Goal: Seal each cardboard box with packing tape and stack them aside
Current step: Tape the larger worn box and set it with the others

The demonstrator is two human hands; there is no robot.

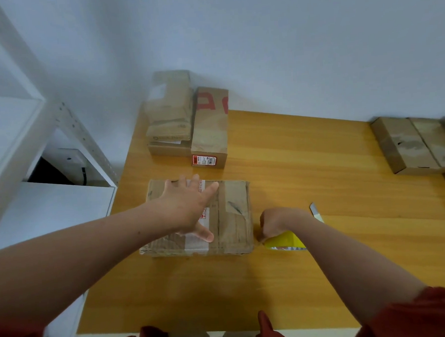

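On the orange-brown wooden tabletop (306, 164), just in front of us and a little to the left, lies the flat, worn brown cardboard box (229, 219) we are working on. Its top is creased and scuffed, with a broad strip of glossy tape running across it, a dark smudge near the right edge, and a pale label with small red marks partly hidden under our left hand (190, 206). That hand lies flat on the box top, its fingers (209, 188) spread wide and its thumb stretched toward the near edge. Just beside the box's right side, our right hand (273, 225) is curled into a tight fist around the yellow tape dispenser (288, 241), which sits low against the tabletop close to the box's near right corner. A small pale blade-like object (316, 212) lies on the wood just beyond our right wrist. Farther back, against the white wall (261, 37), two taller brown cardboard boxes (188, 118) stand touching side by side, the right one bearing red print and a red-and-white label on its near face. More flat cardboard boxes (416, 145) rest at the far right edge, and white metal shelving (15, 122) stands to the left.
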